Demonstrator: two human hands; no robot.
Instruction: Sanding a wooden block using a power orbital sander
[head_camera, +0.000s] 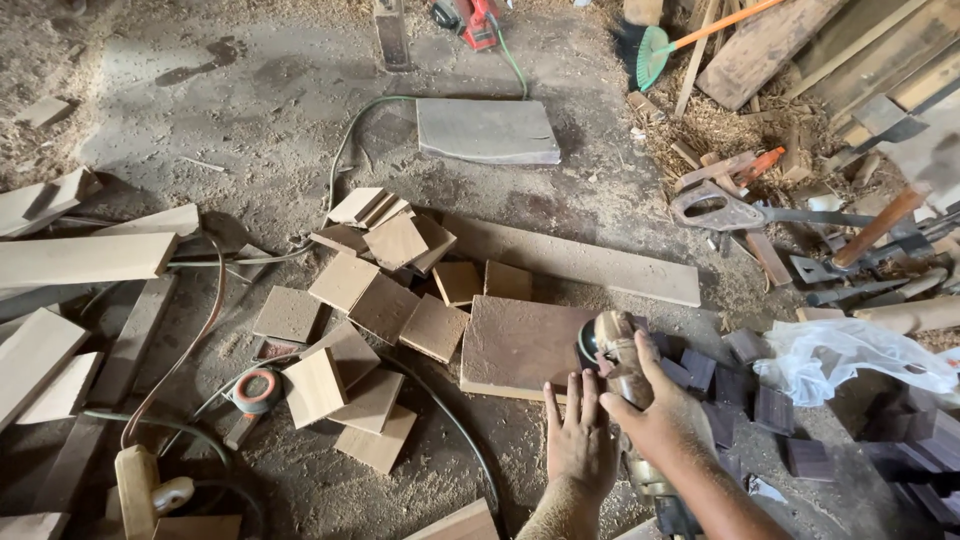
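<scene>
Sawdust covers the grey concrete floor (300, 90) of my workshop, and offcuts lie all over it. Low in the frame, right of centre, my left hand (580, 440) lies flat, fingers straight and together, pressing on the near edge of a brown square wooden board (520, 345) that rests on the floor; it grips nothing. Just beside it, my right hand (655, 415) is curled around the dusty body of a handheld electric sander (615, 350), whose round head sits at the right edge of that board.

Left of the board, toward the middle of the frame, a scatter of small light-brown square wooden tiles (380, 300) spreads out, some overlapping. Right of my hands lies a cluster of dark purple-brown wooden blocks (720, 375), and past them a crumpled clear plastic bag (850, 355). A long pale plank (580, 262) runs behind the board. At the upper centre sits a grey flat slab (488, 130), with a green cable (345, 150) curving beside it. A hand saw with a grey handle (715, 210) lies at the right, and a green plastic rake with an orange shaft (665, 45) rests near the top. Pale long timber boards (80, 258) fill the left edge.
</scene>
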